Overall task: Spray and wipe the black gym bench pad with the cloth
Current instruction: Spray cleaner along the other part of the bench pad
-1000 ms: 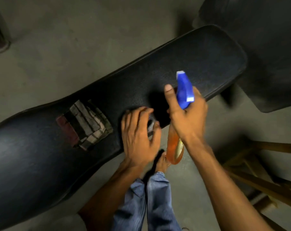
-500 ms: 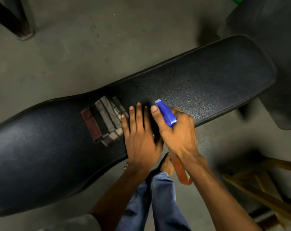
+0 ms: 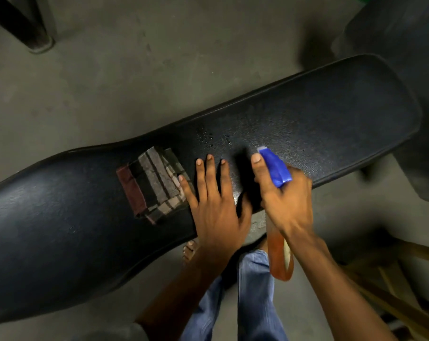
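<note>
The left hand (image 3: 214, 203) lies flat with fingers spread on the black bench pad (image 3: 319, 124), its little finger touching the folded striped cloth (image 3: 152, 183). The right hand (image 3: 286, 198) grips the spray bottle (image 3: 276, 168), blue nozzle above the droplet-speckled pad.

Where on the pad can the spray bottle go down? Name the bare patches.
Bare room: the wide right end of the bench pad beyond the spray bottle, wet with droplets, and the long left end past the folded cloth. Crowded: the middle, where the left hand lies flat beside the cloth and the right hand grips the bottle.
</note>
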A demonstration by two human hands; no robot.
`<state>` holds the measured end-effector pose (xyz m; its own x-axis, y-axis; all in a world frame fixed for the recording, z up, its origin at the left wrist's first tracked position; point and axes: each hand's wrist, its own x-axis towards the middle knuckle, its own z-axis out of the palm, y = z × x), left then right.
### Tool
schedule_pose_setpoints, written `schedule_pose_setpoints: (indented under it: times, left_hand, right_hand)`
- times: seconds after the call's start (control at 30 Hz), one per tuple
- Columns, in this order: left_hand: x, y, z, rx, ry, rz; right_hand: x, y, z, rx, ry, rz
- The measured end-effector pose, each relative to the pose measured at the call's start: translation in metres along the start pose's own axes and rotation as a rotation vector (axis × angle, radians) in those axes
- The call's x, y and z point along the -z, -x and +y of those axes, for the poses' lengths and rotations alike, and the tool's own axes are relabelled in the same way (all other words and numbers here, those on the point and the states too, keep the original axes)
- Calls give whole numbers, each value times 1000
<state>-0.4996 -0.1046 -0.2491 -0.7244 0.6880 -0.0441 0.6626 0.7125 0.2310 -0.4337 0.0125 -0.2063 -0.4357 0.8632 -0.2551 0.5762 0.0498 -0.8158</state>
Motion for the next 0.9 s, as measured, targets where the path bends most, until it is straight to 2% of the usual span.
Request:
schedule_pose_setpoints:
  times: [0.23, 0.33, 0.43, 0.63, 0.9]
  left_hand:
    - [-7, -24, 31, -97, 4, 0]
    - [-11, -31, 41, -125, 34, 11]
    - [-15, -33, 48, -118, 73, 39]
    - [-20, -34, 52, -89, 107, 63]
    - [-28, -44, 84, -143, 115, 71]
  right_hand:
    - [29, -22, 1, 24, -12, -39]
    - [45, -31, 10, 12, -18, -7]
    - [57, -29, 24, -3, -31, 28]
    - [64, -3, 62, 11, -15, -23]
    - [99, -21, 75, -54, 4, 134]
